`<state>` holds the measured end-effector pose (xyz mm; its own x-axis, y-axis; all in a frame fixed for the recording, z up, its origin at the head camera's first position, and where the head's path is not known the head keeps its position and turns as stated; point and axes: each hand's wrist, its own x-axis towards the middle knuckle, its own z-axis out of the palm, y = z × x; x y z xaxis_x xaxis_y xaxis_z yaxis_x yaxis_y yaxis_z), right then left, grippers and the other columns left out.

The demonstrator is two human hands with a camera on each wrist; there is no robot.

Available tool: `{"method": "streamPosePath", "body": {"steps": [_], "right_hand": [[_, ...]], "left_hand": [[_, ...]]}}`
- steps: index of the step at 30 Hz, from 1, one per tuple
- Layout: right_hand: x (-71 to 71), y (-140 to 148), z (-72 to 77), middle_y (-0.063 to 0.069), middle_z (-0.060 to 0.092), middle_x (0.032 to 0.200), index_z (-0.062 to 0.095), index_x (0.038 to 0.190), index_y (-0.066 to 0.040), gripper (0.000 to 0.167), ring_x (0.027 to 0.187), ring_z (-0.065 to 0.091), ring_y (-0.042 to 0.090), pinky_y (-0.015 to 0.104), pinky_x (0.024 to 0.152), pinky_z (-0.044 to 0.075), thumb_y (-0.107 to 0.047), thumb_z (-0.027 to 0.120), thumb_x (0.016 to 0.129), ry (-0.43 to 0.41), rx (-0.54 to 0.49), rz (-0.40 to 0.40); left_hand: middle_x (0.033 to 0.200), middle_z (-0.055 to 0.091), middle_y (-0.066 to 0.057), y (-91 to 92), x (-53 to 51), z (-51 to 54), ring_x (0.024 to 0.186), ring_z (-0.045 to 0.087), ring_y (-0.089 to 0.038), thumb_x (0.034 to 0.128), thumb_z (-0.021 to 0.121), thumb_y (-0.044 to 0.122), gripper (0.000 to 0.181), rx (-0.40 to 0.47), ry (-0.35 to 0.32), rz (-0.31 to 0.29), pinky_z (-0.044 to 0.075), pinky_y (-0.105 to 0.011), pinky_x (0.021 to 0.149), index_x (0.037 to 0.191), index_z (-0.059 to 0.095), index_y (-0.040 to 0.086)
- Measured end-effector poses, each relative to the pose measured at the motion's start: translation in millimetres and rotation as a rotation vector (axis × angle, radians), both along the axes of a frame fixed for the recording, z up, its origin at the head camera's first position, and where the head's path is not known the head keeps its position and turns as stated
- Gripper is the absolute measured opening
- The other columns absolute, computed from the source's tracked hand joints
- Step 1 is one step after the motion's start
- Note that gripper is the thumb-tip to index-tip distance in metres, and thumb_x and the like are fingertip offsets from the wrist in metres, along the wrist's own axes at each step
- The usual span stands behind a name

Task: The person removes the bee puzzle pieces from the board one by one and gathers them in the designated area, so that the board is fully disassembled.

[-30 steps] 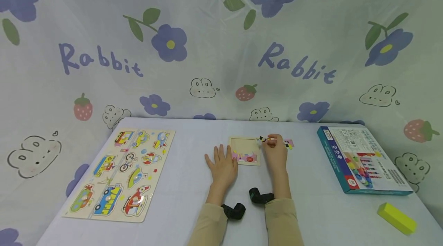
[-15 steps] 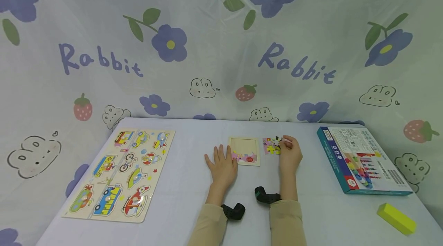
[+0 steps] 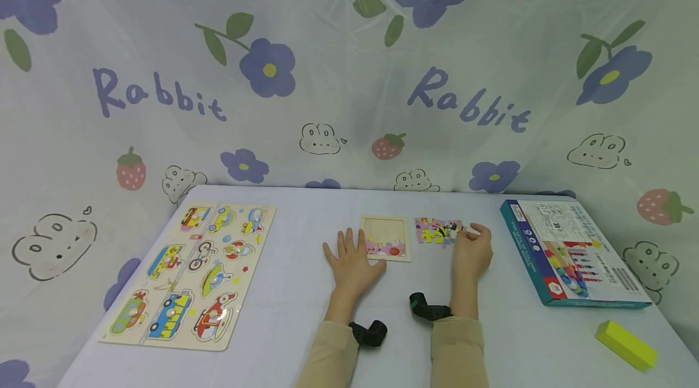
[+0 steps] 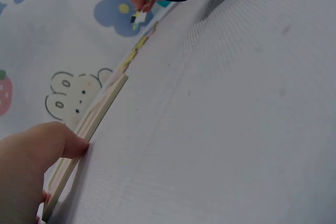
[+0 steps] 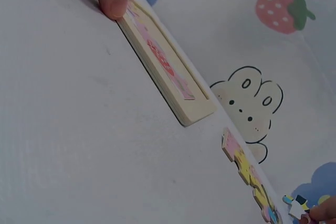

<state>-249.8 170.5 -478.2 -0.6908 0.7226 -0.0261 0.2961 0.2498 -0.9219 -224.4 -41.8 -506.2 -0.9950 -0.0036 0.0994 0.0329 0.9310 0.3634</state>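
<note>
My left hand [image 3: 351, 260] lies spread at the left side of a small wooden puzzle frame [image 3: 408, 239]. Its fingers are straight, and its thumb [image 4: 73, 142] touches the frame's near edge in the left wrist view. Along the bottom of the frame lies a pink strip of joined puzzle pieces [image 3: 394, 250] with a red strawberry-like print. Right of the frame sits a cluster of loose puzzle pieces [image 3: 430, 234] in pink and yellow. My right hand [image 3: 472, 252], at the cluster's right end, pinches a puzzle piece [image 5: 296, 208] with white and black parts, raised off the table.
A vehicle knob-puzzle board [image 3: 185, 275] lies on the left of the white table [image 3: 284, 327]. To the right are a flat teal-edged box [image 3: 573, 254] and a yellow block [image 3: 626, 345]. A printed curtain [image 3: 338, 84] hangs behind.
My right hand has moved right with its puzzle piece, from beside the frame to the far end of the cluster, uncovering the pieces. The left thumb has swung out along the frame's near edge.
</note>
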Motion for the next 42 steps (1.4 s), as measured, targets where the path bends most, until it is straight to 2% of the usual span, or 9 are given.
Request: {"method": "streamPosePath", "body": {"steps": [6, 10, 18, 28, 38, 42], "right_hand": [[0.0, 4.1, -4.4, 0.02, 0.062, 0.101, 0.058, 0.113, -0.001, 0.027, 0.09, 0.056, 0.035, 0.043, 0.077, 0.039, -0.012, 0.051, 0.089, -0.056, 0.07, -0.016], [-0.1, 5.9, -6.8, 0.021, 0.062, 0.102, 0.059, 0.113, 0.0, 0.027, 0.092, 0.054, 0.036, 0.047, 0.082, 0.038, -0.011, 0.052, 0.089, -0.073, 0.117, -0.001], [1.5, 6.1, -6.5, 0.022, 0.061, 0.1, 0.059, 0.114, 0.001, 0.027, 0.093, 0.053, 0.038, 0.049, 0.083, 0.038, -0.01, 0.052, 0.091, -0.08, 0.179, 0.01], [1.5, 4.6, -4.7, 0.021, 0.058, 0.1, 0.058, 0.116, 0.001, 0.028, 0.094, 0.05, 0.037, 0.049, 0.084, 0.037, -0.008, 0.055, 0.09, -0.099, 0.201, 0.004], [-2.0, 5.0, -7.5, 0.019, 0.055, 0.104, 0.056, 0.12, -0.003, 0.03, 0.098, 0.048, 0.035, 0.047, 0.084, 0.038, -0.01, 0.054, 0.091, -0.118, 0.162, -0.001], [-2.8, 0.7, -4.5, 0.017, 0.056, 0.103, 0.058, 0.119, -0.004, 0.029, 0.093, 0.05, 0.032, 0.043, 0.079, 0.04, -0.009, 0.054, 0.091, -0.08, 0.139, 0.022]], "left_hand": [[0.148, 0.026, -0.018, -0.3, 0.4, -0.9, 0.138, 0.015, -0.038, 0.0789, 0.056, 0.054, 0.082, -0.013, 0.0, -0.007, -0.002, -0.065, 0.103, 0.144, 0.034, 0.009], [0.148, 0.026, -0.019, -0.4, 0.6, -1.2, 0.138, 0.014, -0.038, 0.0797, 0.055, 0.055, 0.082, -0.014, 0.0, -0.008, -0.002, -0.065, 0.103, 0.144, 0.033, 0.009], [0.148, 0.026, -0.019, -0.6, 0.0, -2.2, 0.138, 0.014, -0.038, 0.0797, 0.055, 0.056, 0.082, -0.019, 0.008, -0.012, -0.002, -0.065, 0.103, 0.143, 0.034, 0.009], [0.148, 0.025, -0.019, -0.7, 0.7, -1.5, 0.138, 0.014, -0.038, 0.0801, 0.055, 0.056, 0.083, -0.028, 0.001, -0.014, -0.002, -0.065, 0.103, 0.144, 0.032, 0.009], [0.149, 0.024, -0.018, 0.1, 0.4, -0.7, 0.139, 0.013, -0.037, 0.079, 0.056, 0.056, 0.088, -0.013, -0.005, -0.008, -0.003, -0.065, 0.103, 0.145, 0.028, 0.004], [0.149, 0.024, -0.018, -0.4, 0.7, 0.1, 0.139, 0.013, -0.037, 0.0778, 0.057, 0.054, 0.089, -0.006, -0.008, -0.005, -0.003, -0.065, 0.103, 0.144, 0.029, 0.001]]}}
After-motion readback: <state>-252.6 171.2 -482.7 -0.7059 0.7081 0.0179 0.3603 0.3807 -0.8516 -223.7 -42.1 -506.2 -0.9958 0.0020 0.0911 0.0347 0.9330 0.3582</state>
